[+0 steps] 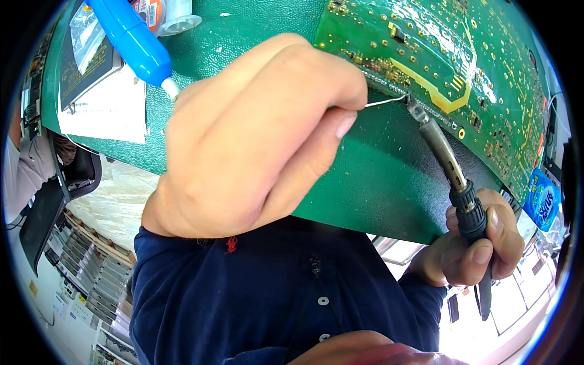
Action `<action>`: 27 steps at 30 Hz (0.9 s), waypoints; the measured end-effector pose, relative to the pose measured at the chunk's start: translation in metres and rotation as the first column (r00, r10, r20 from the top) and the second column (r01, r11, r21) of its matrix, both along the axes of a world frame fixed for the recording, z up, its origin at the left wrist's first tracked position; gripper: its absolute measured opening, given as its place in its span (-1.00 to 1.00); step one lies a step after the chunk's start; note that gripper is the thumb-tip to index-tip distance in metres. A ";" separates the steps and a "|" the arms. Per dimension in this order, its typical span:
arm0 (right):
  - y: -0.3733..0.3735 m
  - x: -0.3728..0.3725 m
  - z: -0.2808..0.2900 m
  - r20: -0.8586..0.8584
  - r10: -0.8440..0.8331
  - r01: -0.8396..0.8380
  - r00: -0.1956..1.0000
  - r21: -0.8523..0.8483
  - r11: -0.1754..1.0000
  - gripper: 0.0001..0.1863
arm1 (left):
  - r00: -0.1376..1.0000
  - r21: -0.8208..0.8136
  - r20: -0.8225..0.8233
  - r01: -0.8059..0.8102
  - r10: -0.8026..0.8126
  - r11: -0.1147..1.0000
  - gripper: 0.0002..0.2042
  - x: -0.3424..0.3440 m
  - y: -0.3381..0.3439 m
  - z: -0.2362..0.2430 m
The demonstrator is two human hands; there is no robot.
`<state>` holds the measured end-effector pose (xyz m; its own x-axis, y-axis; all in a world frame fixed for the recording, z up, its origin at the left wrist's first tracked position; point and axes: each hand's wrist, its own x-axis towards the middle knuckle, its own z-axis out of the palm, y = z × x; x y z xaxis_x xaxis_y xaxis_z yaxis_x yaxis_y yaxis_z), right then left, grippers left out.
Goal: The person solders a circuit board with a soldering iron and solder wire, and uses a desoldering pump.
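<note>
My left hand (261, 134) is closed, with thumb and forefinger pinching a thin length of solder wire (382, 103). The wire's free end reaches the lower edge of a large green circuit board (420, 45). There it meets the dark tip of a soldering iron (446, 152), at a row of soldered joints along that edge. My right hand (483, 246) grips the iron by its black handle, and the iron slants up and left to the board. The board lies on a green mat (365, 176); my left hand hides part of the mat.
A blue solder sucker (137, 45) with a white tip lies beyond my left hand. Near it are a reel with a red label (149, 12), white paper (118, 118) and a dark booklet (88, 64). A blue packet (541, 199) lies at the right. Another person's sleeve (30, 164) shows far left.
</note>
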<state>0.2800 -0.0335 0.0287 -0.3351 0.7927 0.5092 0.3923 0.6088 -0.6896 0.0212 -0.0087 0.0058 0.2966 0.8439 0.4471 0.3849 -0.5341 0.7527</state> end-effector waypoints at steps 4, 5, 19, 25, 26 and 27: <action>0.001 0.001 -0.003 -0.012 0.011 -0.011 1.000 0.013 1.000 -0.70 | 1.000 0.001 0.011 -0.006 0.006 1.000 -0.85 -0.001 -0.002 -0.002; 0.001 0.001 -0.003 -0.016 0.015 -0.014 1.000 0.013 1.000 -0.71 | 1.000 0.002 0.015 -0.010 0.010 1.000 -0.85 -0.001 -0.002 -0.003; -0.008 -0.015 0.002 -0.002 -0.212 0.212 0.977 -0.054 0.976 -0.67 | 1.000 0.139 0.021 -0.007 0.004 0.990 -0.81 -0.011 -0.003 -0.003; -0.010 -0.017 0.002 -0.088 -0.248 0.240 0.965 -0.091 0.966 -0.68 | 0.984 0.117 -0.100 0.157 -0.145 0.981 -0.80 -0.016 -0.017 0.010; -0.010 -0.018 0.004 -0.129 -0.232 0.218 0.964 -0.110 0.970 -0.70 | 0.975 0.134 -0.155 0.178 -0.157 0.975 -0.80 -0.017 -0.019 0.006; -0.009 -0.017 0.005 -0.129 -0.219 0.205 0.967 -0.112 0.972 -0.70 | 0.967 0.125 -0.205 0.180 -0.152 0.976 -0.81 -0.018 -0.023 0.006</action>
